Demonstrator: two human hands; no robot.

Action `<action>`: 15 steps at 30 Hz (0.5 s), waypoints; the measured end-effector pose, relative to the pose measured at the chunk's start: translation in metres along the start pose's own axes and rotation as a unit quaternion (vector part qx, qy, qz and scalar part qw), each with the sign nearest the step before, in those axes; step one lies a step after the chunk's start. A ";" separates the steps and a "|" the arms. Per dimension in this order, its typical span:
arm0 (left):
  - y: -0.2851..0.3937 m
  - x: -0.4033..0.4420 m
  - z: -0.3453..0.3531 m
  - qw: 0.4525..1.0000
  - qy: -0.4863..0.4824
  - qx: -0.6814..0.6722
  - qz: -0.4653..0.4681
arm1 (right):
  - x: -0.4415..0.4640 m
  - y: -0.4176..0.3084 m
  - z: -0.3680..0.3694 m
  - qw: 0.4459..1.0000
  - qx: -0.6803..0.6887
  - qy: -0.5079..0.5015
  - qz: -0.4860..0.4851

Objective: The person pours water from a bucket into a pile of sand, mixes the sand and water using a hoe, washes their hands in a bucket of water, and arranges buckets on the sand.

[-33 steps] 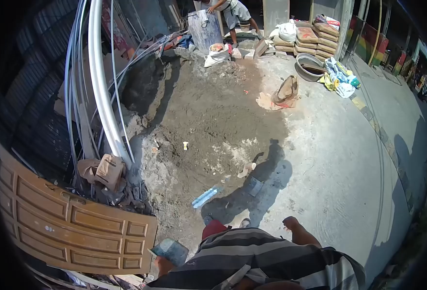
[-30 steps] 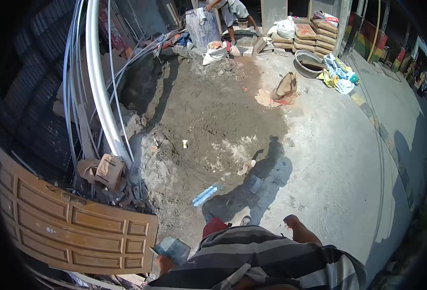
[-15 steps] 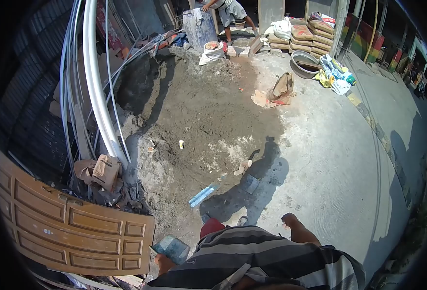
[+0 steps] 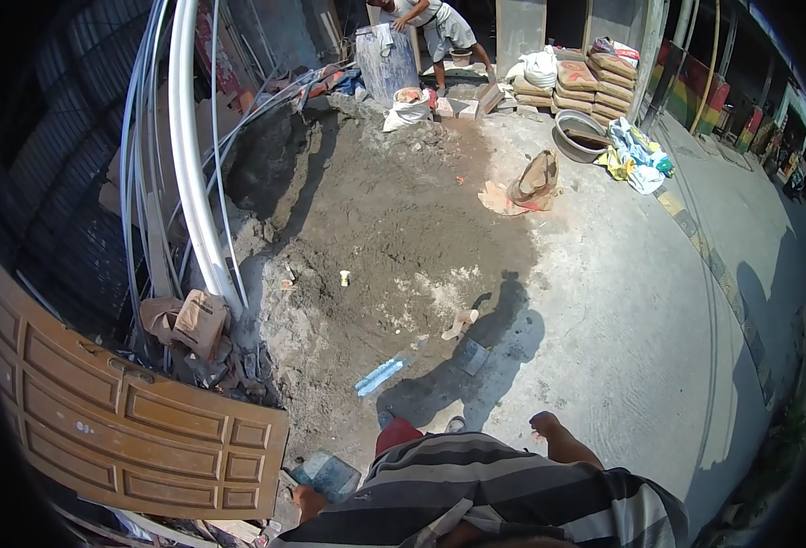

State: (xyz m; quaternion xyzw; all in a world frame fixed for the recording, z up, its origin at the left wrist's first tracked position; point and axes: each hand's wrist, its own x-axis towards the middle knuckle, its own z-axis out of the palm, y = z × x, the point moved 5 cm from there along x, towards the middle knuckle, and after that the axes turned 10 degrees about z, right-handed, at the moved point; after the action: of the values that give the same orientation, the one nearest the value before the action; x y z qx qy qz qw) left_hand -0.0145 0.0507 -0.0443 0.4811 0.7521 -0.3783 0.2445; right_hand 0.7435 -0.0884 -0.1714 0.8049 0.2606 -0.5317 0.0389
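Observation:
At the lower left, my left hand (image 4: 309, 502) is closed at the near edge of a flat, dark blue-green panel (image 4: 330, 477); its exact kind is unclear, and part of the hand is hidden by the striped shirt. To the right of my body, my right hand (image 4: 543, 425) hangs above the concrete with fingers curled and no visible object in it. Ahead of my feet lies a wide heap of wet grey sand or mortar mix (image 4: 366, 228). On its near edge rest a light-blue strip (image 4: 380, 376) and a crumpled pale scrap (image 4: 460, 323).
A brown panelled door (image 4: 138, 420) lies at left beside long white pipes (image 4: 188, 137). Farther back are a torn paper sack (image 4: 537, 181), a grey tub (image 4: 578, 137), stacked cement bags (image 4: 595, 87) and a blue drum (image 4: 387, 68). Another person (image 4: 444, 32) bends beside the drum.
My view has shifted slightly. The right hand sits a little lower in view, and the panel by my left hand has barely moved. The other person leans a bit further into view.

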 end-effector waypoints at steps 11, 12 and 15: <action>0.002 0.025 0.023 0.996 -0.008 0.077 0.054 | -0.038 -0.035 -0.019 0.988 -0.140 0.038 -0.058; -0.017 0.012 0.039 0.995 -0.025 0.087 0.047 | -0.015 -0.019 0.000 0.974 -0.201 0.033 -0.096; -0.012 0.001 0.029 0.983 0.092 0.085 0.134 | 0.032 -0.002 0.001 0.988 0.018 0.005 -0.151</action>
State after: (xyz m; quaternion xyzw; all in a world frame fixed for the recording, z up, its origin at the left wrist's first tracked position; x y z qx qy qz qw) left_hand -0.0257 0.0248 -0.0577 0.6290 0.6653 -0.3591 0.1811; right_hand 0.7517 -0.0752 -0.1989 0.7598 0.3699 -0.5316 -0.0576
